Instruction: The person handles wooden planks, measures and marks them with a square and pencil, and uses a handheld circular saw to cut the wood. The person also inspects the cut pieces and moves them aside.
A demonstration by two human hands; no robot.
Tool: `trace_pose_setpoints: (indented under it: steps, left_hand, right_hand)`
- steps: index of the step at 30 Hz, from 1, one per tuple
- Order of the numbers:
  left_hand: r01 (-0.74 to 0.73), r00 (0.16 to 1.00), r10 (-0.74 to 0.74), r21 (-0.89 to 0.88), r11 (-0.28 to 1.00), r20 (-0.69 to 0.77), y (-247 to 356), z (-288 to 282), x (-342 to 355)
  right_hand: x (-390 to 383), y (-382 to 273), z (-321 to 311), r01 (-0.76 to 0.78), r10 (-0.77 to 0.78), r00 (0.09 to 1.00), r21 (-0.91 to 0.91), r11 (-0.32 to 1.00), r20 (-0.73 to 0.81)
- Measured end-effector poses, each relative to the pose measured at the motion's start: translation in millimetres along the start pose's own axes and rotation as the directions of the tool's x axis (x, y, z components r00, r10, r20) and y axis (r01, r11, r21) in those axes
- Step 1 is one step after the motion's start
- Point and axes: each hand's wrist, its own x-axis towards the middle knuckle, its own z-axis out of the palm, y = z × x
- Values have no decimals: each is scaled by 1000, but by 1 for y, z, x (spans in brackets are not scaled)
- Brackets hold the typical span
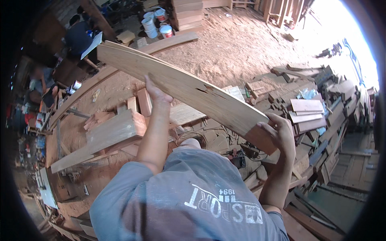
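- A long curved wooden plank (181, 86) is held up off the floor, in front of the person's chest, running from the upper left down to the lower right; a jagged split shows on its face near the middle.
- The left hand (156, 93) reaches up on a raised, nearly straight forearm and grips the plank's lower edge around mid-length, fingers wrapped behind the wood, thumb toward the viewer.
- The right hand (278, 130) is clenched around the plank's lower right end, fingers curled over the face, elbow bent and forearm rising from below.
- Below the arms lies the person's grey T-shirt (181, 201) with white print.
- Beneath the plank, a thick squared timber beam (100, 138) rests on the sawdust-strewn dirt floor (225, 52), with short offcut blocks (138, 102) by its upper end.
- A second curved plank (120, 66) lies on the floor behind the held one.
- White plastic buckets (157, 22) stand near the far edge of the floor.
- A heap of scrap boards (313, 108) fills the right side.
- Another person in dark clothing (78, 36) crouches at the upper left.
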Motion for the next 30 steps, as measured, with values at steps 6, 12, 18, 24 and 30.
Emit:
trace_pose_setpoints:
  steps: [6, 12, 18, 24, 30]
  left_hand:
    - [43, 999, -38, 125, 991, -39, 13, 16, 0]
    - [-24, 998, 18, 90, 996, 64, 26, -4, 13]
    - [5, 999, 7, 250, 968, -50, 24, -9, 7]
    - [145, 989, -146, 39, 989, 29, 3, -11, -7]
    - [166, 983, -160, 68, 984, -85, -29, -45, 54]
  right_hand:
    - [4, 45, -19, -85, 67, 990, 151, 985, 121]
    - [8, 87, -9, -131, 69, 978, 318, 939, 199]
    - [1, 121, 6, -69, -19, 932, 228, 971, 361]
    - [8, 78, 70, 106, -60, 886, -76, 992, 459]
    - [-7, 69, 114, 135, -130, 945, 5, 991, 300]
